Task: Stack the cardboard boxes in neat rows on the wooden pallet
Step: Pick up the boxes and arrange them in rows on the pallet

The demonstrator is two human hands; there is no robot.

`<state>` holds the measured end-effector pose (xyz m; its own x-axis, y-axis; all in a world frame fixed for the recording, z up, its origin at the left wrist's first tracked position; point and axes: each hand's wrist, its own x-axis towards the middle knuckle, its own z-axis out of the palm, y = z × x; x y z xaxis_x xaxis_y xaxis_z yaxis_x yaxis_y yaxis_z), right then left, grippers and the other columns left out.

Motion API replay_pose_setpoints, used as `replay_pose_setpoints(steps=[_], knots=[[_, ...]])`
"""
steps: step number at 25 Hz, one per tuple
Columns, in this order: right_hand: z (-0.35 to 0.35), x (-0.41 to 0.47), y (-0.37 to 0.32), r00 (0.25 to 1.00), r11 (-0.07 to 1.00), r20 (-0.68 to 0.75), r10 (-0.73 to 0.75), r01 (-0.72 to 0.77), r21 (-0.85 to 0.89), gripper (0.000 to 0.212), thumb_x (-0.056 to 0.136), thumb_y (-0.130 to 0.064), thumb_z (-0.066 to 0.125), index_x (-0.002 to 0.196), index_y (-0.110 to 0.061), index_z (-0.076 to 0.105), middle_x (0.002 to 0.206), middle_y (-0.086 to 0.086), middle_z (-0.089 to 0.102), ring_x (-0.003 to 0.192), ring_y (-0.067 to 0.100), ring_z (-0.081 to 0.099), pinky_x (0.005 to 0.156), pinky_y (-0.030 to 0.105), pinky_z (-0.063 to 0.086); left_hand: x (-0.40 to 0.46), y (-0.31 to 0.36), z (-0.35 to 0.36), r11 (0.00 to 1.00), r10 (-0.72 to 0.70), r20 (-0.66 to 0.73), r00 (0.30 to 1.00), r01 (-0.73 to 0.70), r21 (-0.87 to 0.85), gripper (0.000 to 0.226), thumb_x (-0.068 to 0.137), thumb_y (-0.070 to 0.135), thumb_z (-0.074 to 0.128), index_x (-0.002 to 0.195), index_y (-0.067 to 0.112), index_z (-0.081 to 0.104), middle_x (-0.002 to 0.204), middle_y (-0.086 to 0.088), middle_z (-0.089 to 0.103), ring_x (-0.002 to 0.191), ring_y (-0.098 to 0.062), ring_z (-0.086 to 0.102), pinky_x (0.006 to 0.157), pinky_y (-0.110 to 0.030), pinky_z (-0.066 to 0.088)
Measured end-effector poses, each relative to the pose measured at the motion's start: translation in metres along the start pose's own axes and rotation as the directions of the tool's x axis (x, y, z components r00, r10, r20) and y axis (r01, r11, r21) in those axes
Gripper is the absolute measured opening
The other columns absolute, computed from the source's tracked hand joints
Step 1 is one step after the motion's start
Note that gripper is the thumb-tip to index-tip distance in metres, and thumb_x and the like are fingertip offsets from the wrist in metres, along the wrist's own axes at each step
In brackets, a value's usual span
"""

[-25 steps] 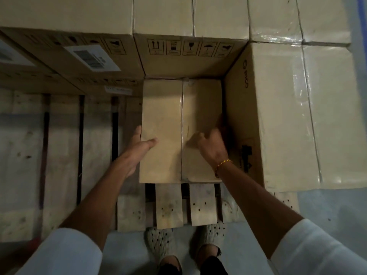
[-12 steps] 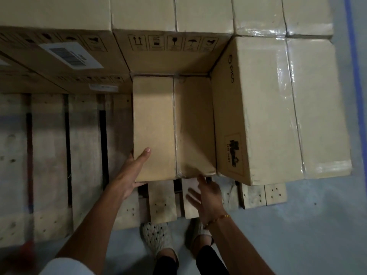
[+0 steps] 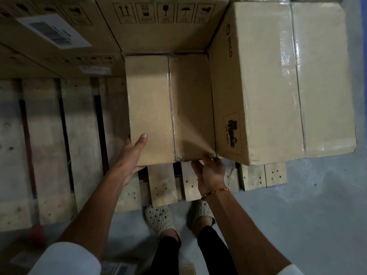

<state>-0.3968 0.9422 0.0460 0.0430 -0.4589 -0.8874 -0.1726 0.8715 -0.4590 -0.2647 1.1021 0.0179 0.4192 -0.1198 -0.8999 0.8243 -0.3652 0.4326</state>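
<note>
A taped cardboard box (image 3: 168, 108) lies flat on the wooden pallet (image 3: 49, 135), tucked between the back row of boxes (image 3: 162, 26) and a taller box (image 3: 278, 82) on its right. My left hand (image 3: 131, 155) grips the box's near left corner, thumb on top and fingers down the side. My right hand (image 3: 208, 171) holds the near right bottom edge, fingers curled under it. The box's near end hangs slightly over the pallet's front boards.
Stacked boxes with a barcode label (image 3: 53, 30) fill the back left. Bare pallet slats lie to the left of the box. My feet (image 3: 158, 219) stand on the grey floor (image 3: 317, 205) just before the pallet's front edge.
My right hand came off the box's top and dropped to its near bottom edge. My left hand slid back to the near left corner. The view shifted closer.
</note>
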Motion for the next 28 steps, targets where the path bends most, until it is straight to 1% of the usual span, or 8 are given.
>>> replay_pose_setpoints(steps=[4, 8, 11, 15, 18, 21, 24, 28], knots=[[-0.002, -0.008, -0.005, 0.998, 0.992, 0.028, 0.053, -0.049, -0.113, 0.025, 0.105, -0.009, 0.051, 0.128, -0.017, 0.055, 0.138, 0.011, 0.059, 0.120, 0.034, 0.061, 0.102, 0.048, 0.051, -0.006, -0.002, 0.006, 1.000, 0.002, -0.043, 0.999, -0.004, -0.029, 0.071, 0.091, 0.058, 0.062, 0.152, 0.031, 0.036, 0.141, 0.000, 0.055, 0.124, -0.022, 0.055, 0.106, -0.053, 0.048], [-0.023, -0.019, -0.013, 0.983, 0.894, 0.134, 0.124, -0.052, -0.446, 0.027, 0.105, -0.020, 0.054, 0.131, -0.019, 0.051, 0.135, 0.008, 0.056, 0.115, 0.032, 0.061, 0.105, 0.049, 0.048, -0.025, -0.010, 0.003, 0.996, 0.075, -0.069, 0.995, -0.072, 0.045, 0.057, 0.098, 0.040, 0.061, 0.149, 0.022, 0.042, 0.142, -0.003, 0.055, 0.125, -0.023, 0.055, 0.107, -0.049, 0.048], [-0.030, -0.035, -0.010, 0.955, 0.675, 0.196, 0.221, -0.005, -0.738, 0.035, 0.104, -0.023, 0.055, 0.137, -0.012, 0.053, 0.132, 0.014, 0.063, 0.108, 0.030, 0.064, 0.099, 0.044, 0.050, -0.059, -0.026, -0.010, 0.987, 0.136, -0.081, 0.987, -0.128, 0.100, 0.050, 0.100, 0.033, 0.059, 0.146, 0.019, 0.047, 0.139, -0.005, 0.060, 0.122, -0.023, 0.058, 0.107, -0.044, 0.047], [-0.023, -0.070, 0.019, 0.863, 0.322, 0.379, 0.333, 0.274, -0.906, 0.020, 0.102, -0.002, 0.052, 0.121, -0.008, 0.055, 0.108, 0.020, 0.063, 0.079, 0.024, 0.058, 0.071, 0.030, 0.044, -0.129, -0.073, -0.032, 0.991, 0.115, -0.172, 0.978, -0.125, -0.050, 0.051, 0.091, 0.043, 0.066, 0.134, 0.016, 0.058, 0.132, -0.015, 0.065, 0.121, -0.031, 0.062, 0.105, -0.045, 0.048], [-0.015, -0.105, 0.055, 0.755, 0.037, 0.472, 0.456, 0.513, -0.857, 0.010, 0.102, -0.004, 0.053, 0.111, -0.008, 0.057, 0.096, 0.017, 0.065, 0.072, 0.019, 0.056, 0.061, 0.024, 0.045, -0.180, -0.135, -0.047, 0.969, 0.023, -0.266, 0.964, -0.087, -0.230, 0.068, 0.069, 0.059, 0.062, 0.123, 0.017, 0.064, 0.126, -0.011, 0.068, 0.117, -0.029, 0.064, 0.103, -0.047, 0.050], [-0.015, -0.133, 0.112, 0.641, -0.222, 0.537, 0.549, 0.730, -0.646, 0.014, 0.088, -0.040, 0.068, 0.093, -0.027, 0.063, 0.102, 0.015, 0.072, 0.088, 0.028, 0.067, 0.080, 0.042, 0.052, -0.228, -0.212, -0.065, 0.912, -0.116, -0.369, 0.922, -0.049, -0.408, 0.052, 0.087, 0.049, 0.062, 0.126, 0.014, 0.063, 0.129, -0.011, 0.067, 0.119, -0.029, 0.064, 0.104, -0.047, 0.049], [-0.018, -0.157, 0.168, 0.528, -0.328, 0.501, 0.686, 0.839, -0.435, 0.020, 0.096, -0.026, 0.063, 0.113, -0.016, 0.067, 0.113, 0.014, 0.070, 0.105, 0.032, 0.066, 0.097, 0.048, 0.052, -0.253, -0.293, -0.078, 0.829, -0.264, -0.447, 0.855, -0.036, -0.558, 0.034, 0.100, 0.027, 0.054, 0.128, 0.008, 0.061, 0.126, -0.015, 0.066, 0.118, -0.035, 0.063, 0.097, -0.044, 0.053], [-0.035, -0.159, 0.257, 0.446, -0.426, 0.434, 0.783, 0.892, -0.149, 0.036, 0.100, -0.034, 0.059, 0.129, -0.014, 0.061, 0.117, 0.011, 0.070, 0.109, 0.033, 0.067, 0.095, 0.043, 0.052, -0.259, -0.391, -0.093, 0.682, -0.459, -0.487, 0.743, -0.057, -0.729, 0.032, 0.100, 0.034, 0.052, 0.121, 0.012, 0.063, 0.119, -0.012, 0.069, 0.107, -0.030, 0.066, 0.092, -0.044, 0.053]])
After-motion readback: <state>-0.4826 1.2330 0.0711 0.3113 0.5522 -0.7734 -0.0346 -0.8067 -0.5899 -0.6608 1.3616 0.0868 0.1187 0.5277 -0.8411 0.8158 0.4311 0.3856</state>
